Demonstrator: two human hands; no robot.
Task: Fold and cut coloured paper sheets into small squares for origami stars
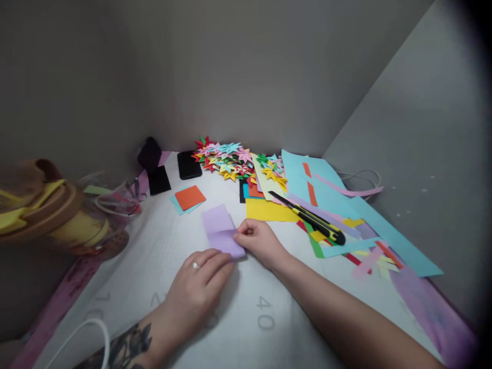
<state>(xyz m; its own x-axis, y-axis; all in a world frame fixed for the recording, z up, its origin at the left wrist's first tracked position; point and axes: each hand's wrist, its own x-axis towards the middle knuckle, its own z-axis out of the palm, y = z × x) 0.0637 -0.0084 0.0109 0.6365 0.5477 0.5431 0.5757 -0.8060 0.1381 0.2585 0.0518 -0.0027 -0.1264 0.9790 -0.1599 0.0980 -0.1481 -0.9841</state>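
A sheet of light purple paper lies on the white table cover, creased across its middle, its near edge between my hands. My left hand, with a ring on one finger, presses its fingertips on the paper's near edge. At the paper's right edge, my right hand pinches it between thumb and curled forefinger. Beyond the sheet, to the left, rests a small orange paper square on top of light blue ones. A yellow and black utility knife lies right of my right hand, over paper strips.
Many folded paper stars are heaped at the back. Light blue sheets and colored scraps spread at the right. A black phone lies at the back left. A lidded cup stands far left. A white cable crosses the lower left.
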